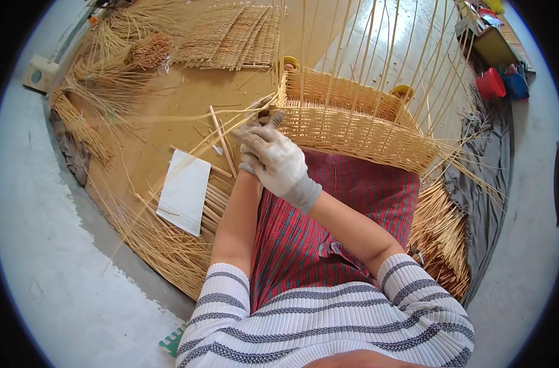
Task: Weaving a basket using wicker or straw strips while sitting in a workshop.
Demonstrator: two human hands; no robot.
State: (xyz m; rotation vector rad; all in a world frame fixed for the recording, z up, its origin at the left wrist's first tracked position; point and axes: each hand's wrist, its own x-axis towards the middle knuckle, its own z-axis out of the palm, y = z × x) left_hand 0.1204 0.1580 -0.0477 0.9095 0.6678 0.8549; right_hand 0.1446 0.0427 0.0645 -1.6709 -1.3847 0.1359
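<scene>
A half-woven rectangular wicker basket [359, 126] rests on my lap, its upright stakes rising toward the top of the view. Both my hands wear light work gloves and meet at the basket's near-left corner. My right hand [278, 161] lies on top, fingers closed around thin willow strands [187, 147] that trail off to the left. My left hand [255, 122] is mostly hidden beneath it, gripping the same strands against the basket's corner.
A round wooden board [169, 92] carries loose willow rods, a white sheet [184, 191], a woven mat [230, 37] and rod bundles [95, 80]. More rods [439, 239] lie at my right on grey cloth. Red and blue containers [500, 83] stand far right.
</scene>
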